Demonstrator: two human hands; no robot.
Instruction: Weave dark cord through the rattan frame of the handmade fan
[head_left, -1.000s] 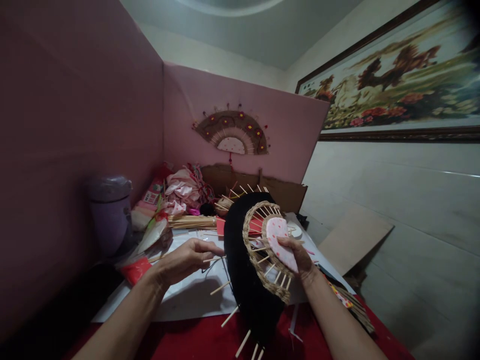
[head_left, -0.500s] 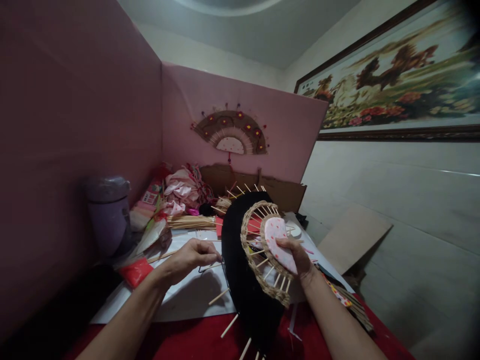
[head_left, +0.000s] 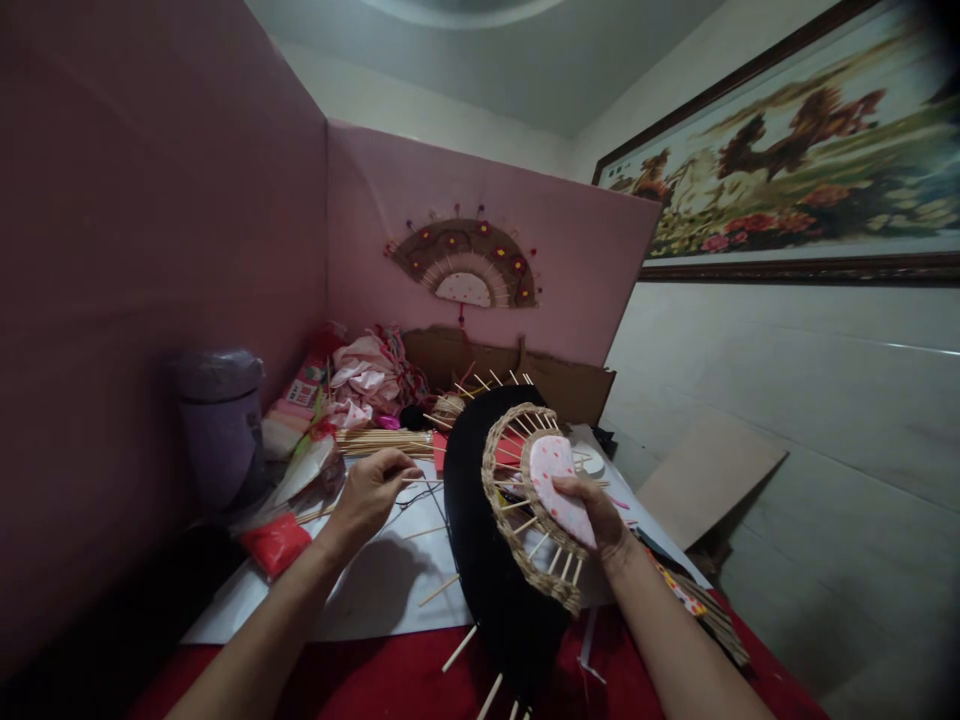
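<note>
A handmade fan with a wide black band (head_left: 484,520), a braided tan ring (head_left: 495,470) and thin wooden sticks stands in front of me. Its white half-round centre with red dots (head_left: 555,470) is gripped by my right hand (head_left: 596,515), thumb on the front face. To the left of the black edge, my left hand (head_left: 382,490) is closed in a pinch beside the tip of a stick. Thin black yarn (head_left: 429,494) runs between those fingers and the fan's edge.
Another finished fan (head_left: 465,265) hangs on the pink panel. Wooden sticks (head_left: 382,442), pink cloth (head_left: 367,365) and a red packet (head_left: 276,545) lie on the table, beside a lilac lidded container (head_left: 220,430). Cardboard strips (head_left: 716,625) lie at the right.
My left hand has moved left and slightly up, away from the fan's black edge, drawing the black yarn along. The right hand and the fan stay nearly still.
</note>
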